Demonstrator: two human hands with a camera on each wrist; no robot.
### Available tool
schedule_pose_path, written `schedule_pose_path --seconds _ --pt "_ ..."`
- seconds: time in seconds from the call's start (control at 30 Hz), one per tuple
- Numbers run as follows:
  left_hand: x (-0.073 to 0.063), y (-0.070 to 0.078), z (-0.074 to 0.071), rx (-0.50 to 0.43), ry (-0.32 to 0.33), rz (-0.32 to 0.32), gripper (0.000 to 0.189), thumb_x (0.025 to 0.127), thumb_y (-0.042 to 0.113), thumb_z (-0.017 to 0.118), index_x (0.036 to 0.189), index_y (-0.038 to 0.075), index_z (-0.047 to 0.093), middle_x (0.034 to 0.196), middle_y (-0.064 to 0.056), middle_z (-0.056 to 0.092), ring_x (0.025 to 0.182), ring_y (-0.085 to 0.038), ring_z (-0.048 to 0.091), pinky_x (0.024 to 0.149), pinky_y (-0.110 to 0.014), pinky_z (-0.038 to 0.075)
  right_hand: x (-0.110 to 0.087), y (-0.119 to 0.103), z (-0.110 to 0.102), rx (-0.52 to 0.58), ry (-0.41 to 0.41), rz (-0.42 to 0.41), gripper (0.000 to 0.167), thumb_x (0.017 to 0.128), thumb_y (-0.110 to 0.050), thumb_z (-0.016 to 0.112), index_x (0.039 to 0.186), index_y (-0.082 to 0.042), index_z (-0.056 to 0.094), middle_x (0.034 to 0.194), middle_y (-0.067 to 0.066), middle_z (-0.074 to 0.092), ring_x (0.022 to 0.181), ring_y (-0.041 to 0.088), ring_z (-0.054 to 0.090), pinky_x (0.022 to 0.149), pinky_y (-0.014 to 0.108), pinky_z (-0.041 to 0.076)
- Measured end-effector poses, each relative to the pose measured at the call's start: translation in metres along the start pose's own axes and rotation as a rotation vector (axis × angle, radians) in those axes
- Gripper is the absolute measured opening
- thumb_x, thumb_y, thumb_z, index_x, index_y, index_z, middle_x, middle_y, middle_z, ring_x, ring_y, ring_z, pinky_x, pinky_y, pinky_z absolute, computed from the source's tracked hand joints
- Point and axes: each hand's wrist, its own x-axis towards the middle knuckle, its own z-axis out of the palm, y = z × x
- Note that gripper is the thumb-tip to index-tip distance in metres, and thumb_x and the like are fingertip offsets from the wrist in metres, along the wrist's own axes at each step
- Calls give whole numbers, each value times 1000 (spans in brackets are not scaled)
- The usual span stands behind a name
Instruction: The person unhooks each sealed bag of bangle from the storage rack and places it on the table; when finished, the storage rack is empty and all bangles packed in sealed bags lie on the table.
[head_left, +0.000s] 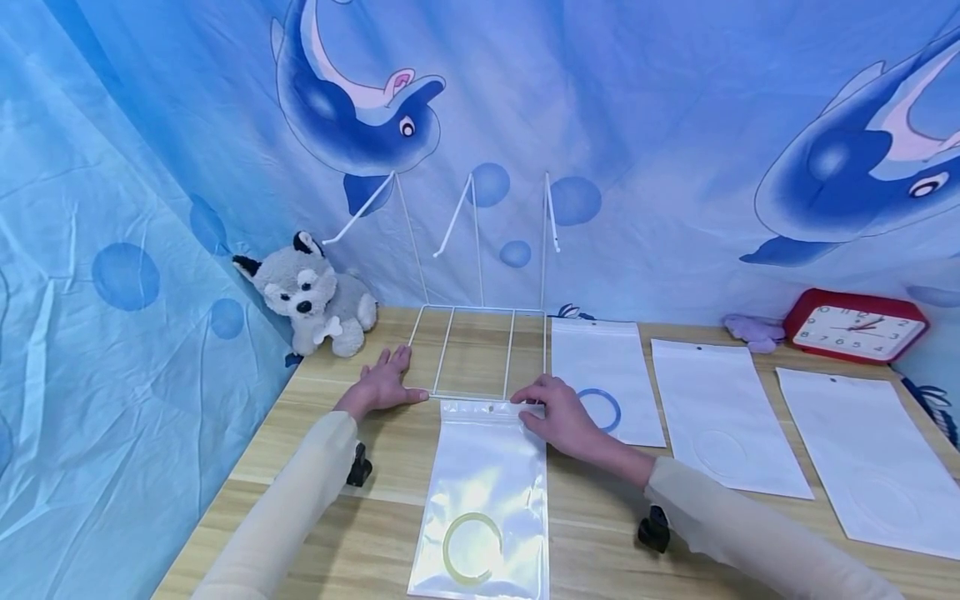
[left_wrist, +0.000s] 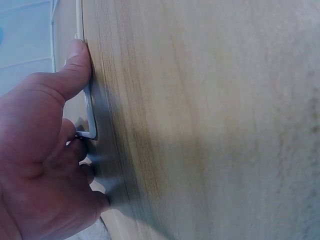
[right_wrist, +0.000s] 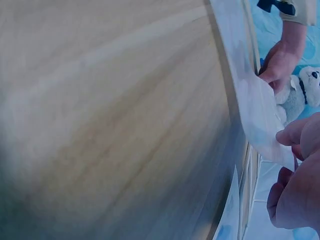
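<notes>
A white zip bag [head_left: 491,475] with a clear front lies on the table, its punched top edge at the front wire of a white wire rack [head_left: 480,308]. Inside the bag shows a yellow-green ring [head_left: 447,554]. My right hand [head_left: 564,421] pinches the bag's top right corner between thumb and fingers; the right wrist view shows the bag's edge bent up at the fingertips. At the rack's front left corner rests my left hand [head_left: 381,385], fingers spread, thumb on the front wire [left_wrist: 90,107]. Three upright arms with sloping prongs rise at the rack's back.
Right of the rack lie three more white bags: one with a blue ring [head_left: 619,414], a middle bag [head_left: 708,400] and a far-right bag [head_left: 862,450]. A grey plush dog [head_left: 348,304] sits back left. A red clock [head_left: 855,327] and purple plush toy [head_left: 752,332] stand back right.
</notes>
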Motion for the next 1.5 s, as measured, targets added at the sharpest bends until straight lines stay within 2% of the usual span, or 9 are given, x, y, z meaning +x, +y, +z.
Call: schedule_pose_path --seconds 0.17,0.37,0.57,1.23,1.37,1.5 --pt "-1 0 0 -4 4 1 99 94 45 67 157 -7 10 163 -25 6 148 -47 1 111 -71 5 4 2 -2 -85 -38 1 17 81 3 76 96 -5 77 84 2 62 80 22 58 72 35 48" --pt "-2 -1 -1 -3 -4 5 100 94 45 66 156 -8 9 163 -25 5 148 -47 0 111 -71 5 6 5 -4 -111 -89 51 15 83 1 75 96 -6 78 85 1 65 80 19 57 72 33 48" --pt "-3 0 -2 -7 -8 4 100 94 45 67 156 -8 9 163 -25 4 147 -47 -1 112 -70 4 7 7 -4 -151 -92 56 15 82 -1 75 95 -8 79 85 0 67 78 19 57 72 35 46" --pt "2 3 -3 -19 -20 10 100 94 45 67 157 -7 8 164 -24 3 148 -47 -2 112 -69 2 5 10 1 -293 -55 56 13 78 -5 79 90 -10 79 82 1 65 75 21 56 68 41 46" --pt "4 4 -3 -14 -20 9 100 95 45 66 157 -6 8 164 -23 3 148 -46 -3 112 -69 2 3 10 -3 -290 -34 49 11 80 -8 78 91 -8 78 85 4 66 76 23 55 69 42 46" --pt "5 6 -2 -18 -25 20 101 94 46 66 157 -6 8 164 -23 2 148 -46 -3 112 -69 1 -3 9 -17 -229 27 52 8 84 -9 74 90 -6 77 86 5 65 78 24 55 70 39 46"
